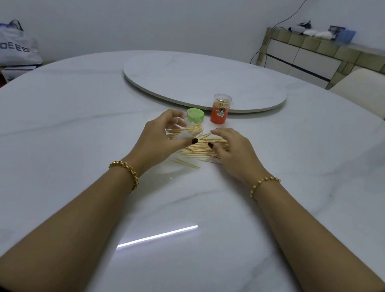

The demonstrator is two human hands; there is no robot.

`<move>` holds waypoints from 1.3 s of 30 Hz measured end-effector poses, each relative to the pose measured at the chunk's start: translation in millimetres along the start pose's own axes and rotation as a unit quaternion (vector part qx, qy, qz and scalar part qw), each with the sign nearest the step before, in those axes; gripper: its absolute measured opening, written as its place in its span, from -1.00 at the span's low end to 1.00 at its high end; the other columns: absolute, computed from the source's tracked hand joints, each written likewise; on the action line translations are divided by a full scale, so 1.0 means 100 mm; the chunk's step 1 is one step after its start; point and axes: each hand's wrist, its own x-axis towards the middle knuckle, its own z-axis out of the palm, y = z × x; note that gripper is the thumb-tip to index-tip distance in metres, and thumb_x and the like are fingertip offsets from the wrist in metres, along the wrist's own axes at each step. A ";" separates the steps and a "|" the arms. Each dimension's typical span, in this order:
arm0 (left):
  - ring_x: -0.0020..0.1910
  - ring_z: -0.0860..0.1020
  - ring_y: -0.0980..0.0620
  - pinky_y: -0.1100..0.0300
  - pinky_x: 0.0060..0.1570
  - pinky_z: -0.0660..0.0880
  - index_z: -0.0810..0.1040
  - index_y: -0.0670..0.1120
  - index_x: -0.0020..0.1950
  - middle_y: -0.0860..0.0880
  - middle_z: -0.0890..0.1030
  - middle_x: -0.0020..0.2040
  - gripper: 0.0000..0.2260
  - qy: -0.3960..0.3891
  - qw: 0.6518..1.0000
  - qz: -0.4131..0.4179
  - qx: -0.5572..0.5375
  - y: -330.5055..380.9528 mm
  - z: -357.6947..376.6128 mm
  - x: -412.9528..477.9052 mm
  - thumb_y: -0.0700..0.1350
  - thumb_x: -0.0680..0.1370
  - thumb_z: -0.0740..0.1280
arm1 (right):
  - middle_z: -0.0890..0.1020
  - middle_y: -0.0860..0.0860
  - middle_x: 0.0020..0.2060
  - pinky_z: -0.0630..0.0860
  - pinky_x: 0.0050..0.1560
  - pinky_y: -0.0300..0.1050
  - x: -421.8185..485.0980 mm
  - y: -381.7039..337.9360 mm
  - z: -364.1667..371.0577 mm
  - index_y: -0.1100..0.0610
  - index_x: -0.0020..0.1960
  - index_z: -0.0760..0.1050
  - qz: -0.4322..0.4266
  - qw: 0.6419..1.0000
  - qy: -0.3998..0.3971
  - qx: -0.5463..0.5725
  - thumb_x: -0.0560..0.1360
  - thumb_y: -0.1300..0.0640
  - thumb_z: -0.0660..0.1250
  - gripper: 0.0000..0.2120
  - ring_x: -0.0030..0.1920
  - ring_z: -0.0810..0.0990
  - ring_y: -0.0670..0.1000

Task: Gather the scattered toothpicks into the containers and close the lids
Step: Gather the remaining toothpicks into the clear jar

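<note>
Marble table (67, 130): left hand (158, 137) grasps clear container (189, 131); right hand (232, 150), released, partly hides toothpicks (198, 147).

the left hand (161, 133) grips a tilted clear plastic jar (187, 128) by a round green lid (195, 115); the right hand (233, 149) rests on scattered pale wooden toothpicks (195, 151); a red-labelled clear jar (220, 111) stands behind.

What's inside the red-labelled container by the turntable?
Through the clear top of the red-labelled container, toothpick ends show. The red label hides everything lower, so its fill level is unseen.
</note>
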 end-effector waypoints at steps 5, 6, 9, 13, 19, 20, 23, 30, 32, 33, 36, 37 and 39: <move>0.08 0.55 0.16 0.55 -0.02 0.39 0.50 -0.04 0.22 0.07 0.61 0.05 -0.53 -0.001 1.000 -0.005 0.000 0.00 0.01 -0.02 -0.05 0.36 0.55 | 0.42 -0.07 0.38 0.12 0.44 0.16 0.00 0.05 0.05 0.00 0.27 0.52 0.006 0.990 -0.067 -0.126 0.57 -0.02 0.24 -0.70 0.35 0.40 -0.02; 0.08 0.55 0.16 0.54 0.00 0.39 0.50 -0.03 0.22 0.08 0.60 0.05 -0.52 -0.001 1.000 -0.009 -0.001 0.00 0.01 -0.02 -0.05 0.36 0.55 | 0.46 -0.06 0.36 0.13 0.43 0.15 0.00 0.05 0.05 0.00 0.23 0.55 0.001 0.991 -0.057 -0.119 0.57 -0.01 0.26 -0.72 0.32 0.43 -0.02; 0.10 0.54 0.16 0.44 0.04 0.42 0.50 -0.02 0.22 0.08 0.61 0.05 -0.53 -0.004 1.000 -0.013 0.002 -0.01 0.02 -0.02 -0.05 0.36 0.55 | 0.59 -0.03 0.21 0.23 0.37 0.05 -0.01 0.04 0.06 0.08 0.11 0.63 -0.021 0.994 -0.012 -0.110 0.53 0.05 0.32 -0.79 0.20 0.53 0.03; 0.10 0.55 0.16 0.48 0.01 0.42 0.50 -0.04 0.22 0.05 0.62 0.06 -0.53 -0.008 1.000 -0.014 0.002 -0.02 0.03 -0.02 -0.05 0.36 0.55 | 0.67 0.04 -0.03 0.30 0.25 -0.03 0.00 0.01 0.10 0.15 0.00 0.65 -0.040 0.993 0.030 -0.110 0.52 0.14 0.33 -0.85 -0.01 0.58 0.11; 0.10 0.55 0.16 0.52 0.00 0.40 0.50 -0.03 0.23 0.06 0.61 0.06 -0.52 -0.008 1.000 -0.014 0.010 -0.02 0.03 -0.01 -0.05 0.36 0.55 | 0.69 0.07 -0.14 0.26 0.25 -0.12 0.00 0.04 0.09 0.17 -0.05 0.64 -0.028 0.992 0.069 -0.097 0.54 0.19 0.28 -0.84 -0.13 0.57 0.14; 0.10 0.55 0.16 0.52 0.00 0.39 0.50 -0.03 0.22 0.07 0.61 0.05 -0.52 -0.006 1.000 -0.013 0.011 -0.02 0.03 -0.01 -0.05 0.36 0.56 | 0.69 0.07 -0.15 0.29 0.24 -0.10 0.00 0.05 0.08 0.17 -0.05 0.64 -0.024 0.993 0.077 -0.086 0.54 0.20 0.28 -0.84 -0.15 0.57 0.14; 0.09 0.54 0.18 0.51 0.00 0.40 0.48 -0.01 0.21 0.08 0.60 0.05 -0.53 -0.002 1.000 -0.011 0.011 -0.01 0.03 -0.01 -0.05 0.36 0.55 | 0.70 0.07 -0.18 0.42 0.04 -0.07 0.00 0.05 0.06 0.15 -0.04 0.66 -0.008 0.993 0.109 -0.036 0.53 0.22 0.29 -0.84 -0.15 0.57 0.13; 0.07 0.53 0.24 0.52 0.00 0.39 0.48 -0.01 0.22 0.11 0.59 0.04 -0.52 -0.013 1.000 -0.013 0.012 0.00 0.06 -0.03 -0.05 0.36 0.55 | 0.70 -0.06 -0.23 0.49 -0.13 -0.38 0.03 -0.07 -0.05 0.14 -0.10 0.63 0.070 0.965 0.167 0.192 0.55 0.24 0.29 -0.85 -0.16 0.66 -0.14; 0.10 0.54 0.19 0.40 0.05 0.43 0.49 -0.01 0.22 0.10 0.60 0.04 -0.52 -0.022 1.000 -0.010 0.010 0.00 0.08 -0.04 -0.04 0.36 0.55 | 0.69 -0.09 -0.23 0.49 -0.07 -0.40 0.04 -0.14 -0.07 0.15 -0.08 0.60 0.087 0.946 0.161 0.267 0.57 0.24 0.26 -0.86 -0.12 0.67 -0.19; 0.10 0.54 0.18 0.37 0.05 0.44 0.50 -0.01 0.22 0.10 0.61 0.03 -0.52 -0.026 1.000 -0.006 0.013 0.00 0.09 -0.04 -0.04 0.36 0.55 | 0.69 -0.08 -0.23 0.50 -0.03 -0.38 0.04 -0.17 -0.08 0.16 -0.07 0.59 0.090 0.938 0.157 0.296 0.57 0.24 0.26 -0.86 -0.12 0.67 -0.18; 0.09 0.54 0.19 0.39 0.04 0.44 0.50 -0.01 0.21 0.10 0.61 0.03 -0.53 -0.031 0.999 0.008 0.023 0.01 0.13 -0.05 -0.04 0.36 0.55 | 0.71 0.01 -0.18 0.53 0.10 -0.22 0.06 -0.25 -0.10 0.19 -0.03 0.57 0.090 0.913 0.151 0.368 0.59 0.22 0.23 -0.86 -0.06 0.68 -0.09; 0.09 0.54 0.19 0.37 0.05 0.45 0.50 -0.01 0.21 0.10 0.61 0.03 -0.53 -0.033 0.999 0.011 0.025 0.01 0.13 -0.05 -0.04 0.36 0.55 | 0.71 0.03 -0.16 0.52 0.14 -0.19 0.07 -0.27 -0.12 0.18 -0.02 0.55 0.089 0.905 0.152 0.387 0.60 0.22 0.22 -0.86 -0.04 0.68 -0.07; 0.08 0.54 0.20 0.32 0.07 0.47 0.50 -0.02 0.21 0.10 0.61 0.03 -0.53 -0.037 0.999 0.014 0.026 0.02 0.13 -0.06 -0.04 0.36 0.55 | 0.71 0.06 -0.11 0.52 0.18 -0.15 0.08 -0.33 -0.14 0.24 0.03 0.53 0.085 0.890 0.152 0.421 0.61 0.22 0.20 -0.85 0.01 0.67 -0.03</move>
